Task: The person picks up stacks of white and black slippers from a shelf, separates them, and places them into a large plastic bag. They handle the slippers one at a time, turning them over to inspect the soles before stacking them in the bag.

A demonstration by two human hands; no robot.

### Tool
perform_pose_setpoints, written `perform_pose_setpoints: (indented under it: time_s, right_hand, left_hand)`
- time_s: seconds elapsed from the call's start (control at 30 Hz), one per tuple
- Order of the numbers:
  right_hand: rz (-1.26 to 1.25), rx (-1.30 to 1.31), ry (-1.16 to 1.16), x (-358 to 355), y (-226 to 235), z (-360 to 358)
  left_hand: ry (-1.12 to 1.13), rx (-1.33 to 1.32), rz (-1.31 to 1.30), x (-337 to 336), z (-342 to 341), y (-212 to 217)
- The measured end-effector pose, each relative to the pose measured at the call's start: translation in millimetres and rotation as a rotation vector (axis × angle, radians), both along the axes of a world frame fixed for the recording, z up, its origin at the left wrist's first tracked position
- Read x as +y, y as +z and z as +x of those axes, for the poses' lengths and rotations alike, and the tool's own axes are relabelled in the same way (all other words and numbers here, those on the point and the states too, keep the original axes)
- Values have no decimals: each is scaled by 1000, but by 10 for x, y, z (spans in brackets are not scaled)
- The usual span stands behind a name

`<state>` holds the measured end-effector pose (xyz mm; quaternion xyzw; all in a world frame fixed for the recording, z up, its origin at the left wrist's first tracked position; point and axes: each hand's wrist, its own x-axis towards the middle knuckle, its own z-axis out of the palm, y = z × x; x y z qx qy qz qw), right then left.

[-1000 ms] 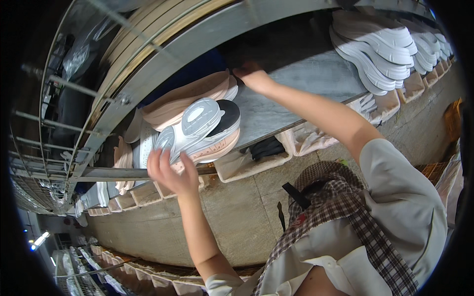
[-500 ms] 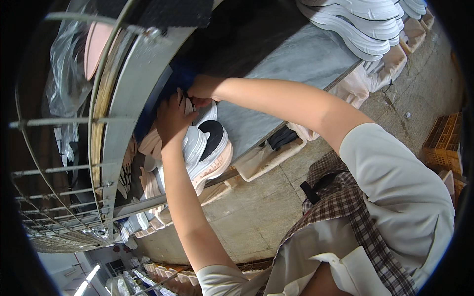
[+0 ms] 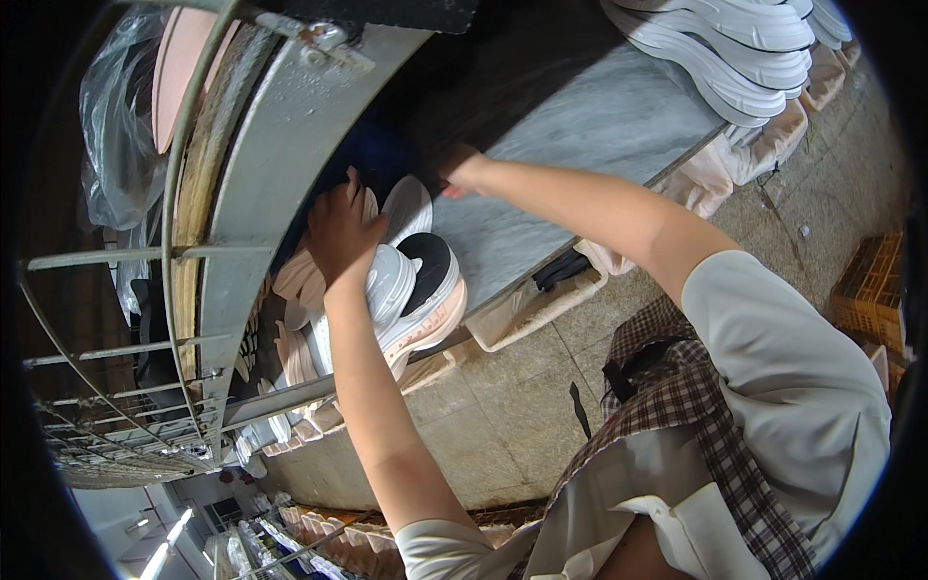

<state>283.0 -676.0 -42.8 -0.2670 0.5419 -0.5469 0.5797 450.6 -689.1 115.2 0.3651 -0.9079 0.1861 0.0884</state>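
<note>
White shoe soles (image 3: 389, 280) stand close together on the grey bench, one with a black top face (image 3: 429, 274) and a pink-and-white one (image 3: 440, 317) in front. My left hand (image 3: 340, 232) is wrapped over a white sole (image 3: 371, 205) at the far end of this group, thumb on the near side. Right of that hand another pale sole (image 3: 408, 208) leans upright. My right hand (image 3: 462, 170) hovers over the bench's shadowed part, apart from the soles. Its fingers are curled together; what they hold, if anything, is hidden.
A metal frame with wire bars (image 3: 106, 253) rises close on the left. White soles (image 3: 720, 58) are stacked on the grey bench (image 3: 580, 126) at far right. Cloth-lined bins (image 3: 503, 324) line its near edge. A yellow crate (image 3: 870, 290) stands on the floor at right.
My right hand has drawn away to the right from my left hand and the soles. The left hand stays on the white sole. The pale sole beside it shows more fully.
</note>
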Motion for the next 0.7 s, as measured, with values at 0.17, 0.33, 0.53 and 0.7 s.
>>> perform_pose_setpoints:
  time_s: [0.17, 0.33, 0.53, 0.7]
  right_hand:
    - [33, 1, 38, -12, 41, 51]
    - [13, -47, 96, -49, 43, 123]
    - [104, 45, 107, -206, -1, 266]
    - [-81, 391, 183, -319, -107, 335]
  left_hand:
    - [-9, 25, -14, 12, -1, 2]
    - [-31, 41, -29, 9, -3, -19]
    - [-17, 37, 4, -42, 12, -54]
    - [-25, 42, -5, -63, 35, -74]
